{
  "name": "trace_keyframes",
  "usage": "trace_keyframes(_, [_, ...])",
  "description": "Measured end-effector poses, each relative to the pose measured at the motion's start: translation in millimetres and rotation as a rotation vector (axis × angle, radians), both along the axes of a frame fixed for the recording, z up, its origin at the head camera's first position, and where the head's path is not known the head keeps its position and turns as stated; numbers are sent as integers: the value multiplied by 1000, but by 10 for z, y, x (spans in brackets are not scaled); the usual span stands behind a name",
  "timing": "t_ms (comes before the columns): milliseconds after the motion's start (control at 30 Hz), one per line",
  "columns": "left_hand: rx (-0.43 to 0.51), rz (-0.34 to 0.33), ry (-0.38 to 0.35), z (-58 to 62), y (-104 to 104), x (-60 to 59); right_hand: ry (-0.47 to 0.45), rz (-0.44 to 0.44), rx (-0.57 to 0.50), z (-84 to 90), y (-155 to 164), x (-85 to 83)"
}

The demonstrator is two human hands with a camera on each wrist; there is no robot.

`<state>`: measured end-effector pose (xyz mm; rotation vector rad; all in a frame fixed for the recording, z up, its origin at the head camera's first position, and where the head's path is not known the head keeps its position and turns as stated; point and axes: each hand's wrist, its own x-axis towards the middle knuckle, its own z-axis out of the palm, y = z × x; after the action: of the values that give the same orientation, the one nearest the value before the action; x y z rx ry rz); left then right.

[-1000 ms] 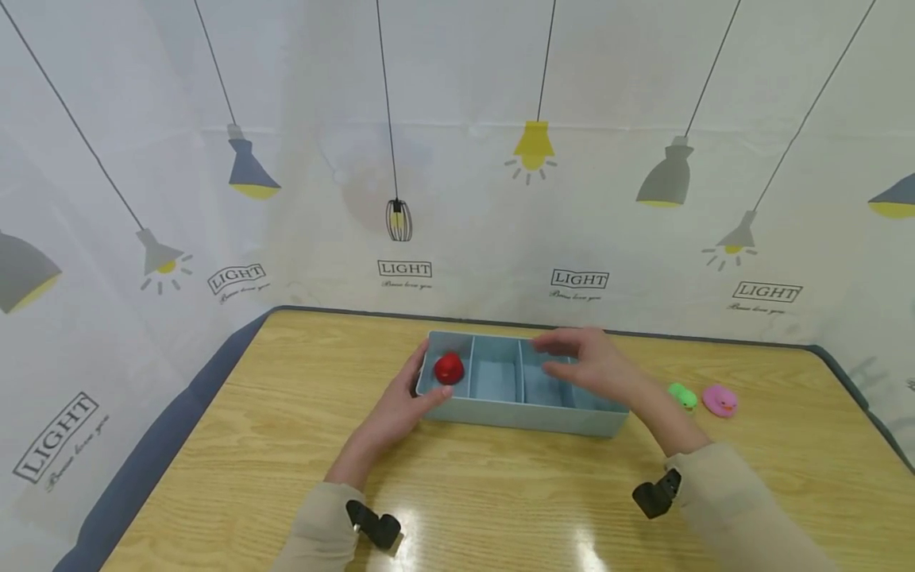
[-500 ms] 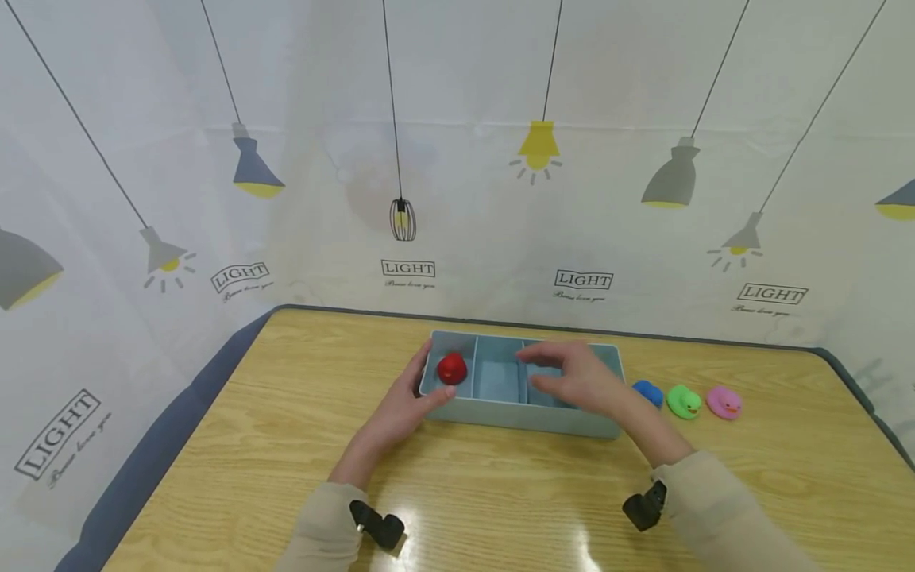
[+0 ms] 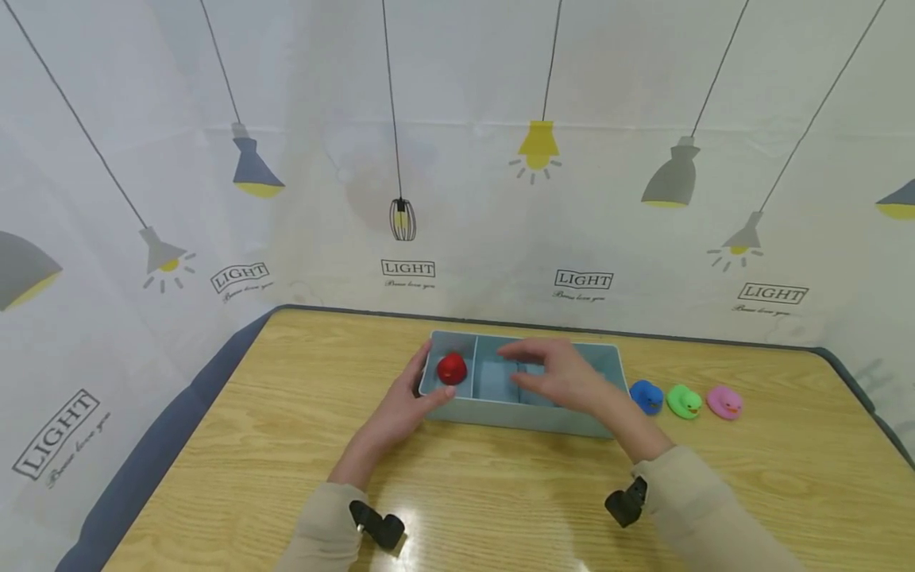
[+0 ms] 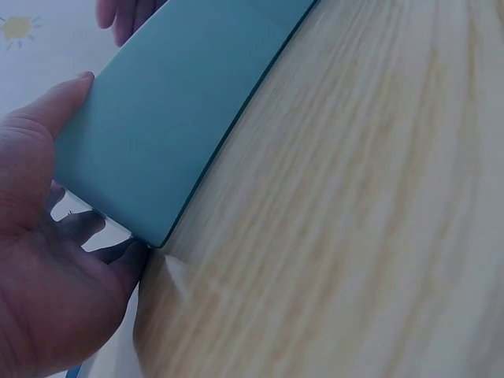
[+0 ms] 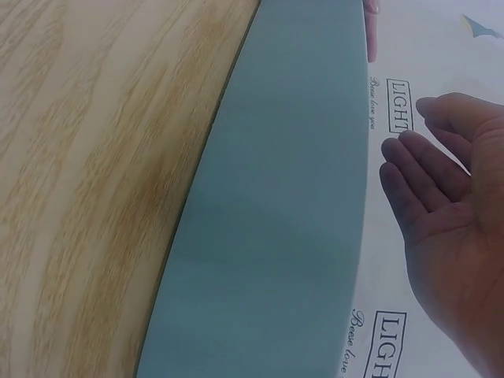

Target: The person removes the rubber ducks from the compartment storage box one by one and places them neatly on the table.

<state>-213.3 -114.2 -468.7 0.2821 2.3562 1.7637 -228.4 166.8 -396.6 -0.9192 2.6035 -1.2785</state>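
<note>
A light blue divided tray [image 3: 515,419] lies across the middle of the wooden table. A red toy duck [image 3: 451,369] sits in its leftmost compartment. My left hand [image 3: 418,391] grips the tray's left end, thumb on the front wall and fingers round the corner. The left wrist view shows that hand [image 4: 55,228] against the tray wall [image 4: 181,102]. My right hand [image 3: 546,373] hovers over the tray's middle compartments with straight fingers, holding nothing. Its empty palm [image 5: 449,213] shows beyond the tray wall [image 5: 291,197] in the right wrist view.
Right of the tray, a blue duck [image 3: 646,396], a green duck [image 3: 684,401] and a pink duck [image 3: 724,402] stand in a row on the table [image 3: 286,445]. A lamp-printed backdrop [image 3: 457,199] closes off the far and side edges.
My right hand has slid left from the tray's right end to over its middle, uncovering the blue duck. The left hand and tray have stayed put.
</note>
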Motion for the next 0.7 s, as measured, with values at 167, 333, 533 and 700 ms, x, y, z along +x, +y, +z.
trace_keyframes(167, [3,-5,3,-13,-7,-3,7,28,-17,24,-54,3])
trace_keyframes(333, [5,-4,1,-26,-2,-10,8,29,-11,40,-89,10])
trace_keyframes(533, [9,-7,-3,-23,5,-8,2,35,13,56,-111,7])
trace_keyframes(700, [11,0,-7,-19,-3,4,-7,36,40,55,-122,-12])
